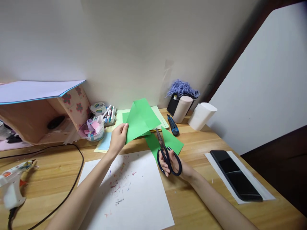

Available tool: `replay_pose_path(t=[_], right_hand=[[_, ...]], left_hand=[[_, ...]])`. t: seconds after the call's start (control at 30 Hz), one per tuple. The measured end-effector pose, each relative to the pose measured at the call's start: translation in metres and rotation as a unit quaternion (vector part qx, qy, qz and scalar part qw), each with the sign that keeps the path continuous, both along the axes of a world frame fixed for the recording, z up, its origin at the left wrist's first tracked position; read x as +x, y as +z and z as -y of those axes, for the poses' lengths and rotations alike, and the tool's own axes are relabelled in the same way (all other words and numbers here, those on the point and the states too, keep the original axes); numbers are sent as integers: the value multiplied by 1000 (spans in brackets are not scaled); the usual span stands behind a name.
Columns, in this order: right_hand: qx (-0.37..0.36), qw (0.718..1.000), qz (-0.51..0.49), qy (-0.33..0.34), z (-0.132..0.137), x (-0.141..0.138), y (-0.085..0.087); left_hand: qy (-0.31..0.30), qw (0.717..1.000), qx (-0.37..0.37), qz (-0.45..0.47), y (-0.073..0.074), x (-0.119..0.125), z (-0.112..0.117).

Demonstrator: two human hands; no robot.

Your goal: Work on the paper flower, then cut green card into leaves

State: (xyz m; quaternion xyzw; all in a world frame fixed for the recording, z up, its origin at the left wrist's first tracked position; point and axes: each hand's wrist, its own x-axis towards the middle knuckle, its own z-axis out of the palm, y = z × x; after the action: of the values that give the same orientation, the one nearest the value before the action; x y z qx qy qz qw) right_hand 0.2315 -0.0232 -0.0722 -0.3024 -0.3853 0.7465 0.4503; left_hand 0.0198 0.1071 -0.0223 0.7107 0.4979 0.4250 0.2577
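Between thumb and fingers, my left hand pinches the left edge of a green paper sheet, raised above the table. My right hand has its fingers in the handle loops of black-handled scissors. The blades point up and away, close together, just below the right corner of the raised sheet and not visibly cutting it. Under and beside the scissors lies a green paper piece on the table. A white sheet with coloured marks lies beneath my left forearm.
At left are a glue gun with a black cord and a cardboard box. A scrap bowl and markers stand behind. A utility knife, paper roll, lidded cylinder, blue yarn and phone are at right.
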Motion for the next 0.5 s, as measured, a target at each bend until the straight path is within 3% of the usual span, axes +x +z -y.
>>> replay_pose_path(t=[0.2, 0.5], right_hand=[[-20, 998, 33, 43, -4, -1, -11], [-5, 994, 108, -9, 0, -2, -6]], left_hand=[[-27, 1000, -1, -14, -4, 8, 7], [-70, 997, -20, -12, -8, 16, 14]])
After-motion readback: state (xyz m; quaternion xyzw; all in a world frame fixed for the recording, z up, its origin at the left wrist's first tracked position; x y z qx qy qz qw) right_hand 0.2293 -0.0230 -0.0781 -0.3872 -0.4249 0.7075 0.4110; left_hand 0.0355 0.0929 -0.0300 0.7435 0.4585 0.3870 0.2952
